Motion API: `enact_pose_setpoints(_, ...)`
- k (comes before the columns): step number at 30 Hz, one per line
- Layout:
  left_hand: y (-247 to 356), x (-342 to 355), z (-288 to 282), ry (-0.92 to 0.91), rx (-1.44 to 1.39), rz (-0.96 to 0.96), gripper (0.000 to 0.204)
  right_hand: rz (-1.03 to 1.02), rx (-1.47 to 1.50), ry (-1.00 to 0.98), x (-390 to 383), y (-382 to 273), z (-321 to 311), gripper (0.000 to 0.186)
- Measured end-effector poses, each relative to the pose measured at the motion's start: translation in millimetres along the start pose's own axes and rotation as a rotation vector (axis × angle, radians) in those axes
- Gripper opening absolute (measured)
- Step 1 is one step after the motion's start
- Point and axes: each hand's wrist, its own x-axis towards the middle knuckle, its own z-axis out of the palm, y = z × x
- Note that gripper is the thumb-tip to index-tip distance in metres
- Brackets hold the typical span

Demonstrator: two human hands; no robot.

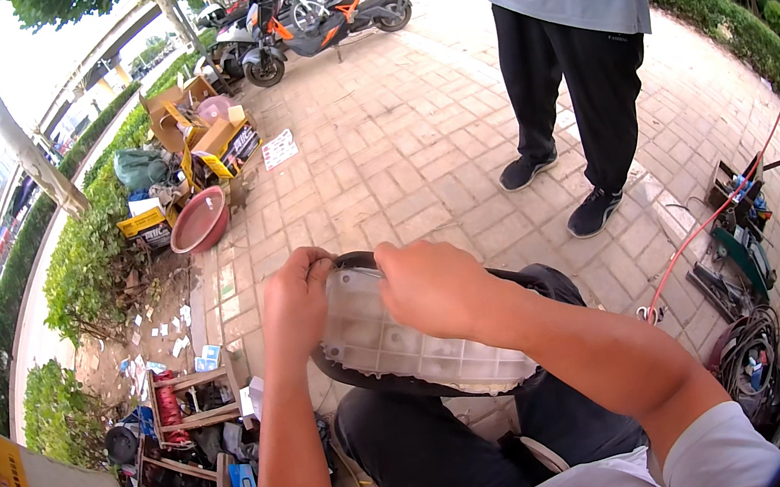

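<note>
Here, both hands grip a translucent white ribbed plastic cover [414, 340] backed by black rubber, over the lap: left hand [298, 301] and right hand [431, 287] closed on its far end, long axis running down-right.

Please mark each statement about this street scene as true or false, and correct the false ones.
1. Both hands grip the white ribbed plastic panel. True: the left hand and the right hand hold its far end.
2. The panel lies on the paving. False: it rests over the person's lap.
3. A pink basin sits near the cardboard boxes. True.
4. The standing person wears white trousers. False: they are black.
5. The scooter is parked behind the boxes. True.
</note>
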Motion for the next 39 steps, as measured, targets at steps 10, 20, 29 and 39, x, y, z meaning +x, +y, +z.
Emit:
enact_pose_setpoints(10,-5,11,9,0.009,-0.038,-0.025,0.013,0.003,0.023,0.007,10,5,5,0.024)
enact_pose_setpoints(20,-33,3,13,0.066,-0.029,0.044,0.014,-0.029,0.005,0.027,13,-4,27,0.022)
enact_pose_setpoints(29,-40,-9,15,0.145,-0.028,-0.011,0.015,-0.013,-0.012,0.270,-4,2,103,0.012)
enact_pose_setpoints(39,-32,-6,14,0.206,0.107,-0.005,0.016,-0.012,0.112,0.326,-11,6,103,0.017)
